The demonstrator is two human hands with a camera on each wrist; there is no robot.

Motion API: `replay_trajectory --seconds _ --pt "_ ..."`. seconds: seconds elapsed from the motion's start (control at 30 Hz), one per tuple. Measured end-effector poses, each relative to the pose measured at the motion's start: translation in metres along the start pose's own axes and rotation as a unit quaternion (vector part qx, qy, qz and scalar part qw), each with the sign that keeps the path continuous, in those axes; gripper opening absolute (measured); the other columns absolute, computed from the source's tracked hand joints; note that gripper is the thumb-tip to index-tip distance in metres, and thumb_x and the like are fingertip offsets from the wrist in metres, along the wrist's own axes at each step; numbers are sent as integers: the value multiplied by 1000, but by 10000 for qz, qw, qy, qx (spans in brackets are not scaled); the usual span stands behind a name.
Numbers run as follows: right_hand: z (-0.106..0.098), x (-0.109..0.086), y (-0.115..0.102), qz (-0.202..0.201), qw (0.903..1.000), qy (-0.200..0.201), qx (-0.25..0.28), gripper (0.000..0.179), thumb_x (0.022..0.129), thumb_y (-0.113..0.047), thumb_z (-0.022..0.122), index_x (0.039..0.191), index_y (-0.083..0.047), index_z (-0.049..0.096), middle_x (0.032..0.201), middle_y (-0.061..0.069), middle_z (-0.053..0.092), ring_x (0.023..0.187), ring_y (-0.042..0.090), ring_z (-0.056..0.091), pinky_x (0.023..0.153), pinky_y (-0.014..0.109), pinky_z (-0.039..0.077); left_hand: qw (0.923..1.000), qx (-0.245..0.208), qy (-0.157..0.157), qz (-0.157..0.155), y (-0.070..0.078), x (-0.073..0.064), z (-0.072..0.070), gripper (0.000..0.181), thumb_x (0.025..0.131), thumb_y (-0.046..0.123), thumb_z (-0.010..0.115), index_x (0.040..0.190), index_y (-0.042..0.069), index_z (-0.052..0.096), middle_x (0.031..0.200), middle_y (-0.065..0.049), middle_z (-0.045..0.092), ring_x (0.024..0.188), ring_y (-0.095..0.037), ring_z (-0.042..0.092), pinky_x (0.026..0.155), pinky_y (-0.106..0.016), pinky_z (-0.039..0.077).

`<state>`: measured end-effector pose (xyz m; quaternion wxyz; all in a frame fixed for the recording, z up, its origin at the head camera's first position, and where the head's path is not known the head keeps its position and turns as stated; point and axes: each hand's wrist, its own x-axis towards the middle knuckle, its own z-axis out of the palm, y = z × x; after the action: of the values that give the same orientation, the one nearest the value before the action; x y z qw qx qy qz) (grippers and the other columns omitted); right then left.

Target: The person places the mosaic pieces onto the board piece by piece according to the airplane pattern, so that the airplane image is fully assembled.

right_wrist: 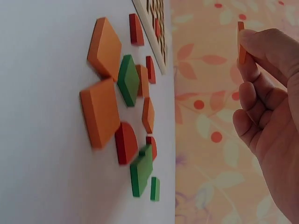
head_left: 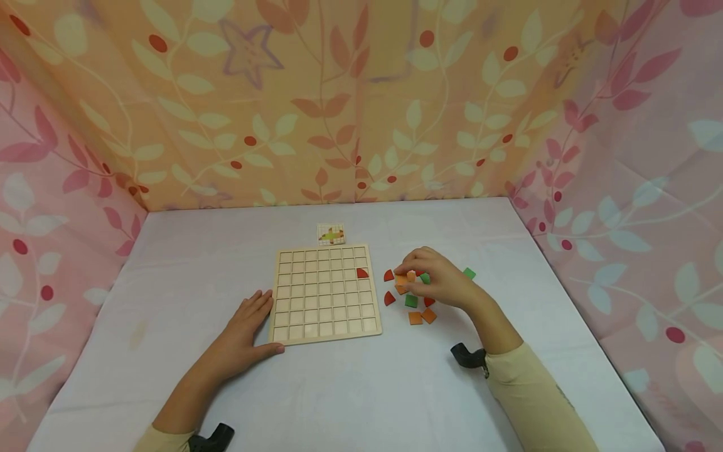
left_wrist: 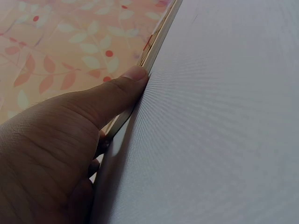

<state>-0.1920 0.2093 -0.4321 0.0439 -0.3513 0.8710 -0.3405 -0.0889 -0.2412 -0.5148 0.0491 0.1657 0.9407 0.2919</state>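
Observation:
A square wooden grid board lies on the table, with a red quarter-round piece in one cell near its right side. At the board's near left corner rests my left hand, fingers along the left edge and thumb against the front edge. My right hand is raised above the loose pieces to the right of the board. Between thumb and forefinger it pinches a thin orange piece, seen edge-on in the right wrist view. Below it lie orange squares, green pieces and red quarter-rounds.
A small pattern card with a coloured figure on a grid lies just behind the board. One green piece lies apart, beyond the right wrist. Patterned cloth hangs at the back and both sides of the white-covered table.

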Motion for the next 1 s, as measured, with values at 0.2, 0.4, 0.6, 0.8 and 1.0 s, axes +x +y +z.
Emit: replay_trajectory --seconds 0.2,0.4,0.6,0.8,1.0 --pt "9 16 -7 -110 9998 -164 36 27 91 -14 78 117 -19 77 113 -10 65 114 14 53 97 44 52 10000 -16 22 43 0 0 0 115 79 63 79 161 3 27 171 -9 20 159 -32 9 131 -39 2" --pt "16 28 -9 -252 9994 -208 -121 26 90 -14 79 116 -17 77 113 -9 67 115 14 54 99 40 51 10000 21 24 51 -1 0 0 114 79 64 79 162 3 27 171 -8 20 159 -33 9 131 -39 2" --pt "27 40 -6 -222 9986 -295 -385 25 90 -17 79 115 -16 78 110 -8 67 110 14 55 98 38 52 10000 5 45 52 -1 -1 0 114 80 64 78 162 4 27 171 -8 20 159 -33 9 131 -40 3" --pt "42 52 -1 -44 9968 -467 -646 23 92 -21 77 115 -21 78 110 -10 67 109 12 55 96 34 51 10000 28 45 64 -2 -1 0 114 80 64 78 162 3 26 171 -8 19 159 -32 8 131 -38 1" --pt "52 58 1 106 9962 -536 -680 22 93 -22 76 114 -22 78 109 -10 68 103 13 55 90 32 51 9999 59 59 62 -2 0 1 114 80 62 80 161 3 27 171 -8 20 159 -32 9 131 -36 1"
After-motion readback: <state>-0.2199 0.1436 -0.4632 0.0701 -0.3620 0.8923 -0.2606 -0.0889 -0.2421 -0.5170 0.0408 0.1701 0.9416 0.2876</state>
